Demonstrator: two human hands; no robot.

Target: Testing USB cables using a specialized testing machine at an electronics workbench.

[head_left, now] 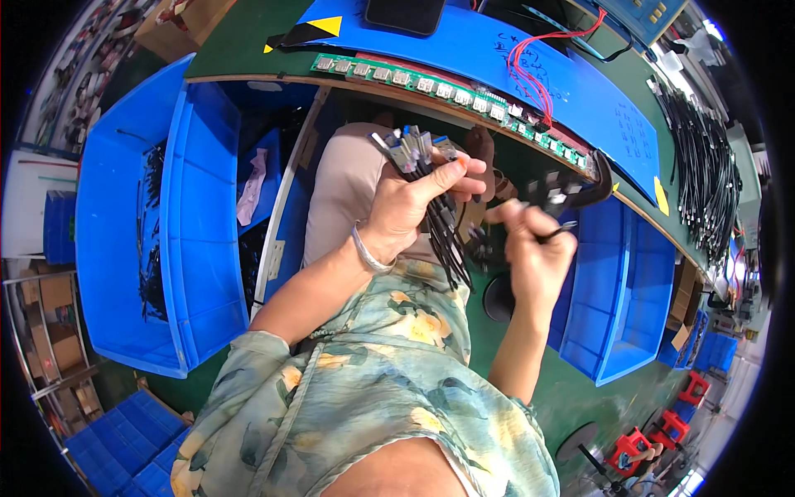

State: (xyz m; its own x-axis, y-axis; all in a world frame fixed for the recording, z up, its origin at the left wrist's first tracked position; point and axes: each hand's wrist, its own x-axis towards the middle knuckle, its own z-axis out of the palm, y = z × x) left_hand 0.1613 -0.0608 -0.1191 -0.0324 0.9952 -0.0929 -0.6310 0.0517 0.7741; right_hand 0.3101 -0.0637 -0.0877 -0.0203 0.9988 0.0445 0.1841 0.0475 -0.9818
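My left hand (414,195) is closed round a bundle of black cables (445,240), held over my lap below the bench edge. Metal plug ends (410,149) stick up above the thumb, and the cable lengths hang down below the palm. To its right, my right hand (537,244) is raised and smeared by motion, its fingers curled round a dark strand that looks like a black cable (556,233). Blurred dark pieces with pale ends (553,192) show just above that hand; what they hang from cannot be made out.
A long green circuit board (443,89) with a row of metal sockets lies along the bench edge, red wires (538,74) at its right end. Many black cables (704,166) lie at the bench's right. Blue bins stand left (178,248) and right (617,290).
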